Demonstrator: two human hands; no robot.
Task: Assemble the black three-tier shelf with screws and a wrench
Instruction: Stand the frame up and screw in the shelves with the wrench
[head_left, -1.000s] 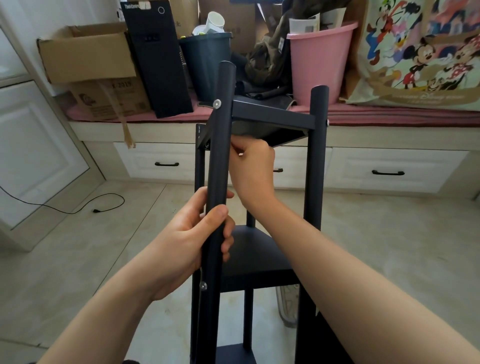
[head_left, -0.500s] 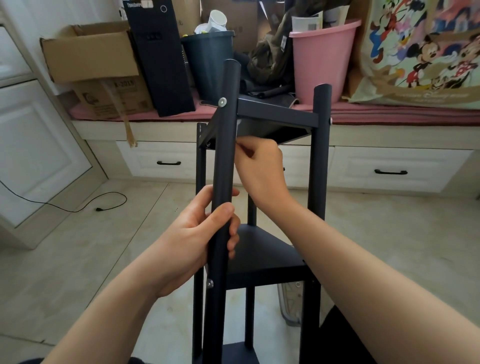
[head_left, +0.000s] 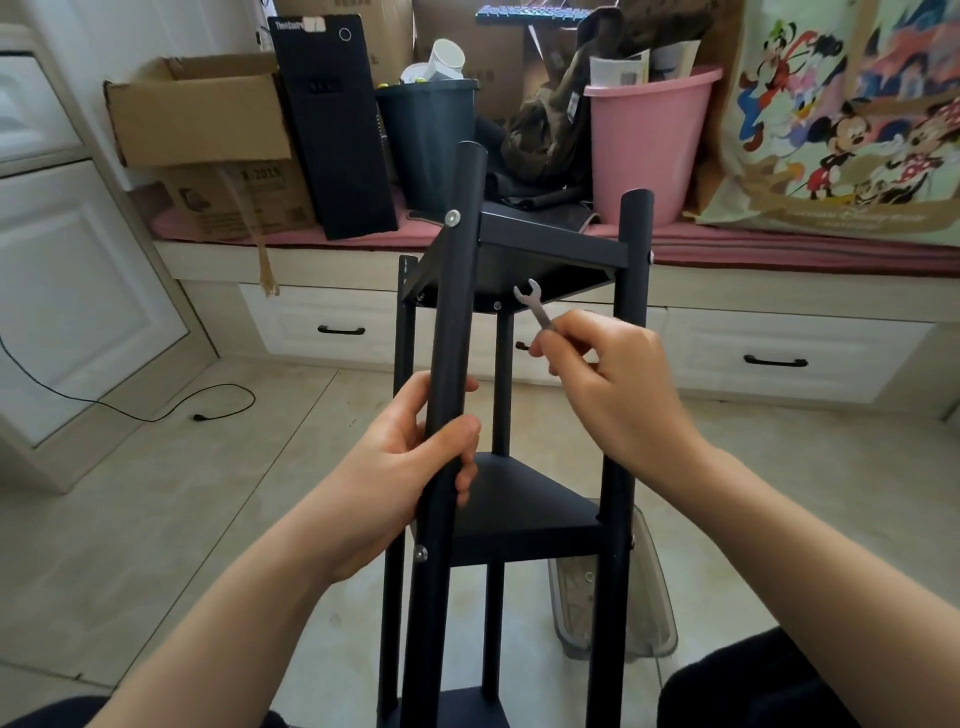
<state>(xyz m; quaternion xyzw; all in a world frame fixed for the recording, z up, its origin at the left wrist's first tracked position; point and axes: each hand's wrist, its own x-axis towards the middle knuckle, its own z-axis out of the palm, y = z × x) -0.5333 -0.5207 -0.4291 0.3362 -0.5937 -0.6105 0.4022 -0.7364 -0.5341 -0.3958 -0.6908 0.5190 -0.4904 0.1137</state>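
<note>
Your left hand (head_left: 400, 467) wraps around the nearest black post (head_left: 451, 374) of the three-tier shelf (head_left: 519, 395), thumb across the front and fingers curled behind it, about midway between the top and middle tiers. Your right hand (head_left: 613, 384) is up and to the right of it, clear of the frame, pinching the handle of a small silver wrench (head_left: 535, 306) between thumb and fingertips. The wrench's open jaw points up toward the underside of the top tier (head_left: 519, 265), just above your right hand, without touching anything.

The shelf stands upright on the tiled floor (head_left: 156, 519) between your arms. A silver screw head (head_left: 454, 217) sits at the joint of the held post and the top tier, above your left hand. Another screw (head_left: 421, 553) shows on the same post below your left hand, level with the middle tier (head_left: 519, 506). The right post (head_left: 626, 374) passes behind your right hand.

Below your right forearm, a clear plastic container (head_left: 644, 613) lies on the floor beside the shelf. Beyond both hands, a pink bucket (head_left: 644, 150), a dark bin (head_left: 428, 140) and a cardboard box (head_left: 202, 114) sit on the window bench (head_left: 779, 254).
</note>
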